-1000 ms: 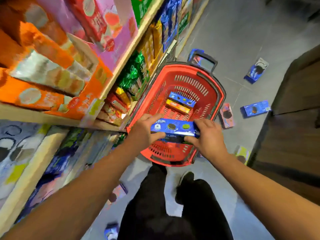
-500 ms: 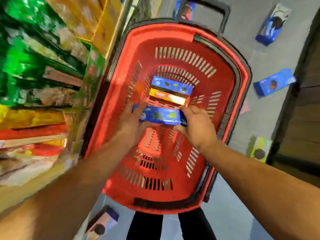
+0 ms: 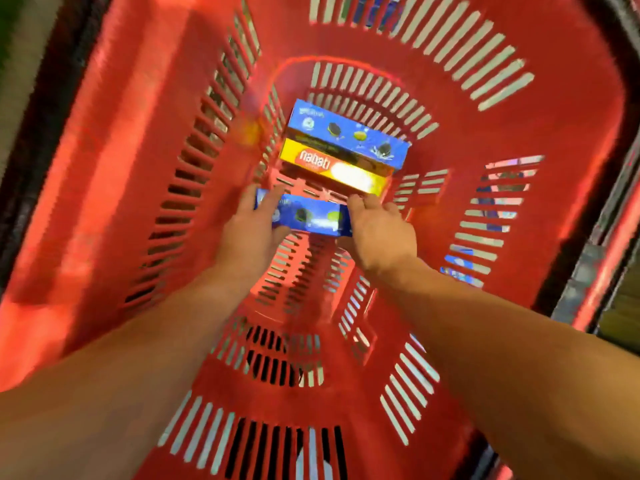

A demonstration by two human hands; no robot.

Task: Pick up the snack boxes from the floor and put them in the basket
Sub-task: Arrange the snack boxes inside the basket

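Note:
The red slotted basket [image 3: 138, 140] fills almost the whole view. Deep inside it, both my hands hold a blue snack box [image 3: 311, 216] by its ends, low over the bottom. My left hand [image 3: 252, 233] grips the left end, and my right hand [image 3: 377, 230] grips the right end with its fingers curled over the top edge. Just beyond lie a yellow Nabati box [image 3: 332, 168] and another blue snack box [image 3: 346, 133], side by side on the basket floor.
The basket's black rim [image 3: 620, 36] shows at the upper right and along the left edge. Through the right wall's slots I see bits of blue packaging [image 3: 460, 268] outside. A strip of floor and shelving shows at the far right.
My head and both hands have gone down into the basket. The blue box moved from above the rim to near the basket floor, next to the yellow box.

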